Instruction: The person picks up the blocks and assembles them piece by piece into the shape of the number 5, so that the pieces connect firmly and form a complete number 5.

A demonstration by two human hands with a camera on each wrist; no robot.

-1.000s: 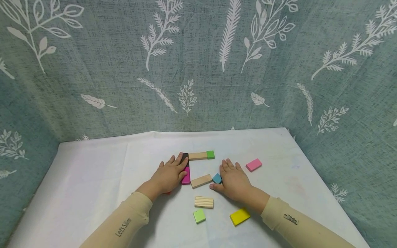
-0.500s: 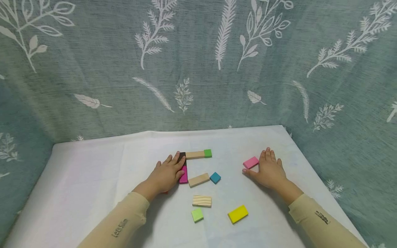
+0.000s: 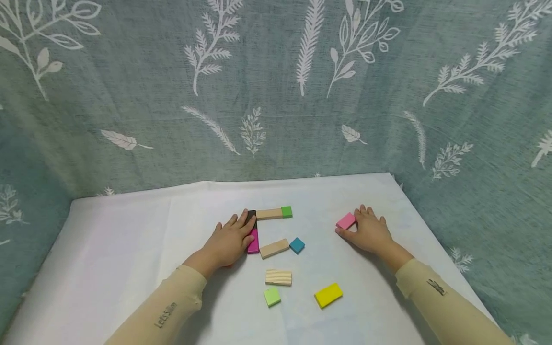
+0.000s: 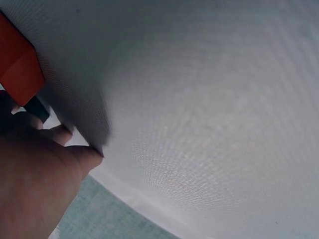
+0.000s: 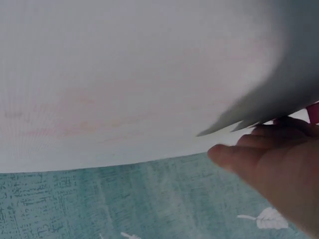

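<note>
My left hand point(image 3: 227, 242) lies with spread fingers over a black block point(image 3: 251, 218) and a magenta block point(image 3: 253, 242), which stand end to end. A red block point(image 4: 22, 69) shows beneath that hand in the left wrist view, mostly hidden in the head view. From the black block a plain wooden strip point(image 3: 269, 214) runs right to a green block point(image 3: 286, 212). At the right, my right hand point(image 3: 368, 232) pinches a pink block point(image 3: 346, 221) between thumb and fingers, on the table. Only a sliver of it appears in the right wrist view.
A second wooden strip point(image 3: 274, 248) slants beside a blue block point(image 3: 297, 245). Nearer lie a striped wooden block point(image 3: 278, 277), a light green block point(image 3: 272, 296) and a yellow block point(image 3: 328, 294). A patterned curtain point(image 3: 172, 158) stands behind the white-covered table point(image 3: 129, 239).
My right hand has left the blue block and moved right to the pink block, its fingers drawing in around it and turning it slightly. The left hand has stayed in place.
</note>
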